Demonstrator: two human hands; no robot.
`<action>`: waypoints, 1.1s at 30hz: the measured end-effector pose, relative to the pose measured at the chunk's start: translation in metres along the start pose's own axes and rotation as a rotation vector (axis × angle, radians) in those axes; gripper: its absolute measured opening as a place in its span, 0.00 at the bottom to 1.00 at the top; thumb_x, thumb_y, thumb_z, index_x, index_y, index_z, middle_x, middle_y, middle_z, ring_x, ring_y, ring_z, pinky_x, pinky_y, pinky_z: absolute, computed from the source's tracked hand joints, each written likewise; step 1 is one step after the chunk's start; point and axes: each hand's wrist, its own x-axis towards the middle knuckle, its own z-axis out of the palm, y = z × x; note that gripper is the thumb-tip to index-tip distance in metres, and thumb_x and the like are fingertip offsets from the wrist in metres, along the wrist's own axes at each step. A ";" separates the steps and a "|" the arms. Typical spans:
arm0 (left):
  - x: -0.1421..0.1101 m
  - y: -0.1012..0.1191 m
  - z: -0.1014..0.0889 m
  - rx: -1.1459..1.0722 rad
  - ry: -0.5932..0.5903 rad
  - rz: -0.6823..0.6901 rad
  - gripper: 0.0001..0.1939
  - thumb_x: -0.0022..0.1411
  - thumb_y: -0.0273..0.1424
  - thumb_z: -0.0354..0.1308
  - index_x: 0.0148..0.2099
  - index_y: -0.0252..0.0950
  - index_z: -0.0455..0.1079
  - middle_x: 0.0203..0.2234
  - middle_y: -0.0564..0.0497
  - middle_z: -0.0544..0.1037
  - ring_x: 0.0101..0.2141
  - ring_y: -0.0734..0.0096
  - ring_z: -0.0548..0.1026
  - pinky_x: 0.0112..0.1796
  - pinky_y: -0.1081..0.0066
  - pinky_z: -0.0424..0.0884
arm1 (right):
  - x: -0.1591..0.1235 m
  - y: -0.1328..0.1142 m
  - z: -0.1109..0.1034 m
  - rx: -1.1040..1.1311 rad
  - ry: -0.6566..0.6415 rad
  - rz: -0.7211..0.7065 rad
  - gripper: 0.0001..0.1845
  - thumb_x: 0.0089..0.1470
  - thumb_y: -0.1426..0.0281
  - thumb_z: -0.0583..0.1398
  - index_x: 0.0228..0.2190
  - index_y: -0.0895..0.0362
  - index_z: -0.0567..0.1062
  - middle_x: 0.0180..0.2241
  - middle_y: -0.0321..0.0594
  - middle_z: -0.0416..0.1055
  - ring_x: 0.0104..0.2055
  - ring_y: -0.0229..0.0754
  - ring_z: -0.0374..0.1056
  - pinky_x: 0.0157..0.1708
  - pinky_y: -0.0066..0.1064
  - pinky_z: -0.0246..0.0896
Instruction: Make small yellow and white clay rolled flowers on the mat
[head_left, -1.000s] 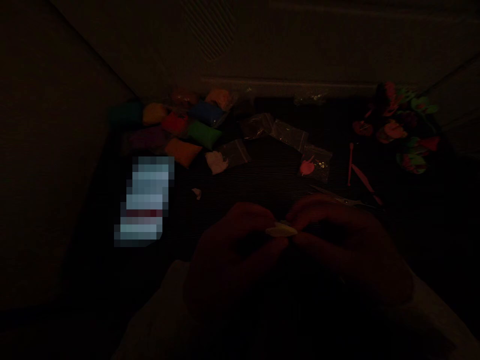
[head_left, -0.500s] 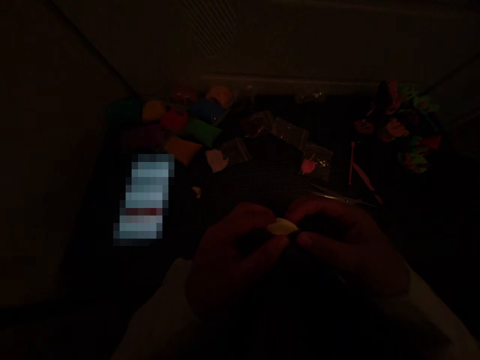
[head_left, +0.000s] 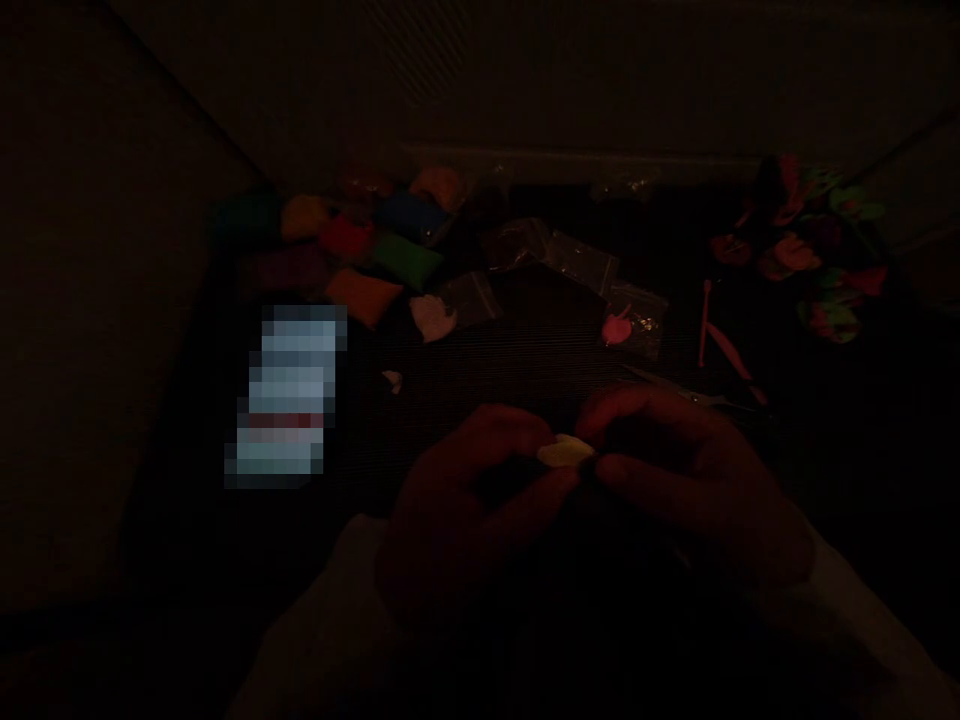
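Yellow piece (head_left: 566, 451) between left grip (head_left: 450, 490) and right grip (head_left: 727, 490)

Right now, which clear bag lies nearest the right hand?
The bag with the pink piece, past the scissors from the right hand; the others lie farther left or farther back.

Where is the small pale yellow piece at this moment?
In the head view, the pale yellow piece is right of and below centre, between the left hand and the right hand, with the scissors just beyond the right hand.
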 end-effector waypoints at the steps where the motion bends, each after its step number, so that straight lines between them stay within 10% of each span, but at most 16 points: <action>1: 0.000 -0.001 0.000 0.004 0.001 0.000 0.05 0.51 0.30 0.58 0.34 0.39 0.70 0.31 0.54 0.74 0.30 0.75 0.73 0.31 0.75 0.69 | 0.000 0.000 0.000 -0.014 0.001 -0.013 0.10 0.45 0.68 0.62 0.33 0.52 0.71 0.34 0.36 0.70 0.37 0.38 0.67 0.33 0.29 0.63; 33: 0.001 -0.007 -0.002 0.415 0.357 0.618 0.13 0.49 0.23 0.58 0.37 0.44 0.69 0.35 0.55 0.72 0.40 0.70 0.66 0.40 0.68 0.65 | 0.000 0.000 -0.005 -0.570 0.176 -0.654 0.13 0.43 0.75 0.61 0.34 0.51 0.73 0.33 0.37 0.72 0.37 0.42 0.67 0.36 0.36 0.61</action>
